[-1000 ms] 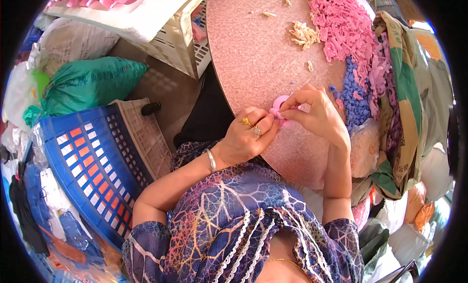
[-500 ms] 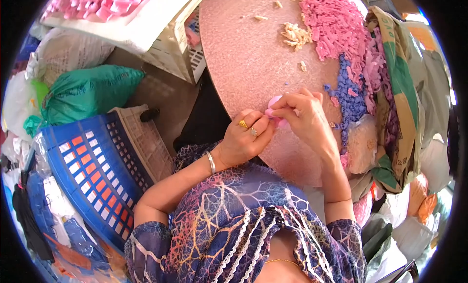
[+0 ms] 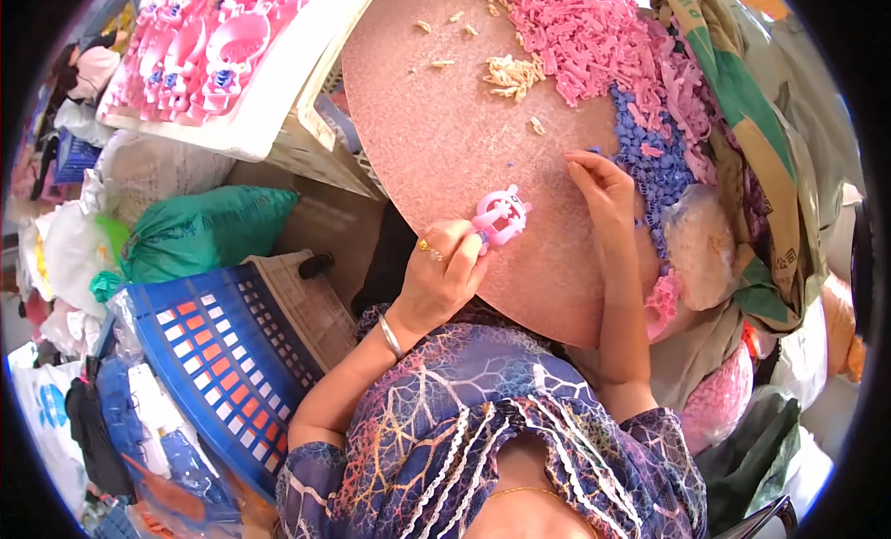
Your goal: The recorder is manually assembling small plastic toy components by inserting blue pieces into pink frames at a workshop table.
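Observation:
Near the table's front left edge, my left hand (image 3: 440, 272) is closed around the lower end of a pink plastic toy piece (image 3: 502, 218). The piece has a round open frame and a face-like shape on top; its grip end is hidden by my fingers. To the right of it, my right hand (image 3: 608, 188) hovers over the table, thumb and forefinger drawn close together; whatever may be between the tips is too small to make out. Small blue plastic parts (image 3: 652, 154) lie heaped just to the right of that hand.
The round pinkish table (image 3: 427, 131) also bears a pile of pink parts (image 3: 585, 38) and cream parts (image 3: 513, 75). A white tray (image 3: 260, 131) of pink pieces stands at the far left. A blue basket (image 3: 186, 298), a green bag (image 3: 209, 233) and a brown sack (image 3: 742, 121) surround it.
My hands have parted. The left hand has kept the pink toy piece and brought it into view; the right hand has let go and moved right, toward the blue parts. The view has shifted.

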{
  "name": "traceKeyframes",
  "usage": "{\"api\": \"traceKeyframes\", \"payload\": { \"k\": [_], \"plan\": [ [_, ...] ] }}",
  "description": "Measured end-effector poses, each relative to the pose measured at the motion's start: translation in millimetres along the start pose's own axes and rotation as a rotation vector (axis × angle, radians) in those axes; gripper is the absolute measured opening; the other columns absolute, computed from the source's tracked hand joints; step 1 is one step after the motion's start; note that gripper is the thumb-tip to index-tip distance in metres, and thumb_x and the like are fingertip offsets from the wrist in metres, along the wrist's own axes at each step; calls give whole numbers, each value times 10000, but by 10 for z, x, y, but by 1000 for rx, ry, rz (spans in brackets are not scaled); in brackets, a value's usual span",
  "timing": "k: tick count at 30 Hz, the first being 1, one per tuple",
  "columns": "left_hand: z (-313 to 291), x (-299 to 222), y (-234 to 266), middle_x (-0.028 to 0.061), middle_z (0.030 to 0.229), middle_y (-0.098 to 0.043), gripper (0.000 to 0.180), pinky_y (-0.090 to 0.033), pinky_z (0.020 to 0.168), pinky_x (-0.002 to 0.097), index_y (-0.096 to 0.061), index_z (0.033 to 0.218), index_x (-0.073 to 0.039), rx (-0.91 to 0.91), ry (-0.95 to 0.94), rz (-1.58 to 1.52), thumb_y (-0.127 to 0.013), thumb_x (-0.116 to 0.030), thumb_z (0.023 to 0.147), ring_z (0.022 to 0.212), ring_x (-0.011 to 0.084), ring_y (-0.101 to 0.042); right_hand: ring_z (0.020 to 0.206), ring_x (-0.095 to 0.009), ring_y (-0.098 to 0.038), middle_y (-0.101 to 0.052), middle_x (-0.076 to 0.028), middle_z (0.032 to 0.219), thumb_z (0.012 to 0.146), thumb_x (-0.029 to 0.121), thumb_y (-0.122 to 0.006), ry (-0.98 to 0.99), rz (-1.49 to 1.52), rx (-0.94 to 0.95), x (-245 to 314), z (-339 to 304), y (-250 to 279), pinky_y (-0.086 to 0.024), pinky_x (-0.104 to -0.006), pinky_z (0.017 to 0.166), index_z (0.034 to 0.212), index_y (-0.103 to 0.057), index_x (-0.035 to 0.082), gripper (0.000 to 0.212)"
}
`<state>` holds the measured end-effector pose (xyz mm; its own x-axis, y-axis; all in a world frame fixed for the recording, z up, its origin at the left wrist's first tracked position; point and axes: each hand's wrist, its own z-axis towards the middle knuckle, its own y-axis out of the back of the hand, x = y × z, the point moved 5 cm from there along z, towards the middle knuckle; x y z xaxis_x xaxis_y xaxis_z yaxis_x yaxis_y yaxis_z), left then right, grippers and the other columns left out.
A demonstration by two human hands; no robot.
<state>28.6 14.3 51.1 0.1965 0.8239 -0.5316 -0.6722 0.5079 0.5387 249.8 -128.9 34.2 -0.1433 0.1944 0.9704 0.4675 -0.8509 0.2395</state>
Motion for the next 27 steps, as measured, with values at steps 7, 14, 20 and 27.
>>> {"api": "traceKeyframes", "payload": {
  "k": [7,14,20,27],
  "plan": [
    [122,-27,-4,195,1321,-551,543,-528,907,396,-589,1344,-10,279,-125,211,-707,-9,814,1054,326,-596,707,-8,-533,-657,70,805,914,92,-721,-18,-49,15,-44,20,37,-406,-178,623,1006,-756,20,123],
    [237,167,8,164,1159,-691,400,-514,947,367,-532,1374,80,212,718,-455,-560,-114,1025,1068,247,-657,698,-13,-551,-671,61,805,915,86,-717,-19,17,10,26,41,70,-424,-187,618,992,-755,20,108],
    [51,475,-82,93,1108,-701,267,-543,905,357,-647,1212,-3,54,1286,-1605,-608,-164,1002,994,193,-662,706,-31,-577,-678,39,792,918,87,-707,-21,9,38,-15,81,5,-445,-197,633,983,-746,12,106],
    [319,432,258,117,1130,-690,258,-569,877,364,-638,1203,26,12,1280,-1720,-614,-111,985,997,221,-664,735,-65,-591,-664,10,781,910,56,-698,97,-40,39,-11,-3,27,-457,-224,648,953,-723,-1,75]
  ]
}}
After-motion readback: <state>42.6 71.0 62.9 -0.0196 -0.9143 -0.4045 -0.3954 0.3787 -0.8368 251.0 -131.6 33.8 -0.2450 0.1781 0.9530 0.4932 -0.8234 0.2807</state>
